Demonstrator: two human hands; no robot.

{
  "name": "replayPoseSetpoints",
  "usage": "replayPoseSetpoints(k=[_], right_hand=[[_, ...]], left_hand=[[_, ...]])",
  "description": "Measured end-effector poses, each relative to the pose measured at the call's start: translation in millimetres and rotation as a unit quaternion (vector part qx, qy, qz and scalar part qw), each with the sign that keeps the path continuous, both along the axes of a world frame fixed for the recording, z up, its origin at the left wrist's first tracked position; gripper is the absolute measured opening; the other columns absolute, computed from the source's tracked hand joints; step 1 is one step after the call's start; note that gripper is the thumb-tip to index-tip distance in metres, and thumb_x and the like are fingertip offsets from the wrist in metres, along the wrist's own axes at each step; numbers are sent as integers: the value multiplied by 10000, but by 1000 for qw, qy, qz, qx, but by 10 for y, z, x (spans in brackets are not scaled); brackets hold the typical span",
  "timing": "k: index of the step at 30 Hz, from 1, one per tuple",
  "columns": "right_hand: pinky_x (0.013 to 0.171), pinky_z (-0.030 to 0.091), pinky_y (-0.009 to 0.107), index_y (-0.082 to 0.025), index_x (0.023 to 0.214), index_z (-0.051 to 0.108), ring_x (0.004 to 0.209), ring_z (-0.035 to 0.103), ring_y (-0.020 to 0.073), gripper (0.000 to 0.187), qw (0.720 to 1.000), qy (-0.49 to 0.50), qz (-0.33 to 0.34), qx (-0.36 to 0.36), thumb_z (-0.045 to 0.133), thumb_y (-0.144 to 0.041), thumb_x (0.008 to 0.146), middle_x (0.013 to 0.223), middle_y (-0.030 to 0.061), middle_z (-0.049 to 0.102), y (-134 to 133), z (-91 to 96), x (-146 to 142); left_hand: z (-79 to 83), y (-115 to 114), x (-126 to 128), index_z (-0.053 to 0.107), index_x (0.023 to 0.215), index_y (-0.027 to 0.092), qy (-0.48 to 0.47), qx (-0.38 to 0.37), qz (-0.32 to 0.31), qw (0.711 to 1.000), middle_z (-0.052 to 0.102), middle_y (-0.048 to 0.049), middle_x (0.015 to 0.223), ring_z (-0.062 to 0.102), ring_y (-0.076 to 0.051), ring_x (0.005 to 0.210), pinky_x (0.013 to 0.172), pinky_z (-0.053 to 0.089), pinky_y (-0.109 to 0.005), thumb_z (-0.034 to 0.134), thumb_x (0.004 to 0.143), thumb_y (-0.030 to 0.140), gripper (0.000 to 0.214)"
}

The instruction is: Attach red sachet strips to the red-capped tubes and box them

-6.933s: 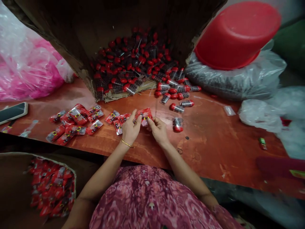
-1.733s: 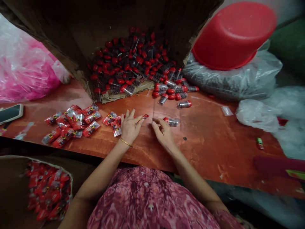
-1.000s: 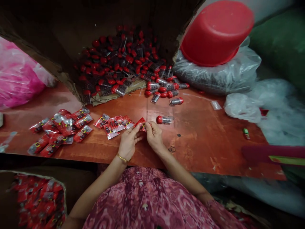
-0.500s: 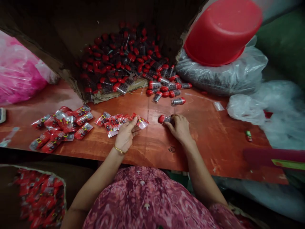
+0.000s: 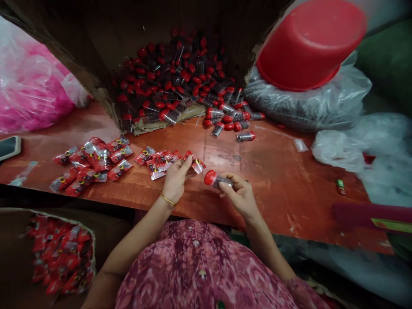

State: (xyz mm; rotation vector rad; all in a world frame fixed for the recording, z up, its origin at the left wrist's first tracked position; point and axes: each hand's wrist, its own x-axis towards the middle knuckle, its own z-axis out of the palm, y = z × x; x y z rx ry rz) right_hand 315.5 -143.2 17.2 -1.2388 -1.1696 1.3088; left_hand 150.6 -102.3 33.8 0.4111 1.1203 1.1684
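Observation:
Between the thumb and fingers of my left hand (image 5: pixel 176 179) is a small red printed packet (image 5: pixel 197 164) with a clear end. My right hand (image 5: pixel 240 193) grips a small clear bottle (image 5: pixel 219 179) with a red cap and dark contents, raised off the table, its cap pointing left toward the packet. Flat red packets (image 5: pixel 158 162) lie overlapping on the table just left of my left hand. Farther left is a pile of filled red packets (image 5: pixel 96 159). Many red-capped bottles (image 5: pixel 180 81) lie heaped in an open cardboard box at the back, some spilling onto the table.
An upturned red tub (image 5: pixel 312 47) rests on a full plastic bag (image 5: pixel 309 105) at the back right. A phone (image 5: pixel 9 147) lies at the left edge. Below the table's left front stands a box of red packets (image 5: pixel 62 253). A small green-and-red item (image 5: pixel 340 186) lies at right.
My right hand has lifted the bottle from the table and brought it nearer to me and toward the packet. My left hand still holds the packet. The view has shifted slightly.

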Motion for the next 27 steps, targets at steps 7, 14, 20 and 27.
replayPoseSetpoints(k=[7,14,20,27], right_hand=[[358,431,195,-197,771,635,443,462,74,282,997,42,26,-57,695,-449,659,649,-20,576,60,25,-111],[351,407,162,-177,757,630,396,445,45,280,990,81,55,-100,695,-433,663,587,-43,563,65,-22,-135],[343,394,162,-172,775,613,347,428,30,286,994,62,23,-87,687,-428,669,571,-58,560,99,-51,-133],[352,411,183,-183,822,586,337,449,45,298,996,68,-17,-61,658,-443,695,548,-71,551,89,-85,-181]], left_hand=[[-46,-73,38,583,658,159,56,66,-17,996,598,24,600,539,-96,571,588,444,-220,702,598,548,411],[-158,-83,29,554,653,161,94,105,-1,990,565,25,633,505,-101,618,640,424,-230,651,681,519,373],[-233,-79,-41,525,670,166,124,142,-14,982,508,29,636,465,-100,617,623,386,-228,600,739,515,363],[-200,-74,-85,486,649,171,262,217,-21,940,435,34,624,390,-100,614,597,331,-230,532,810,472,344]])
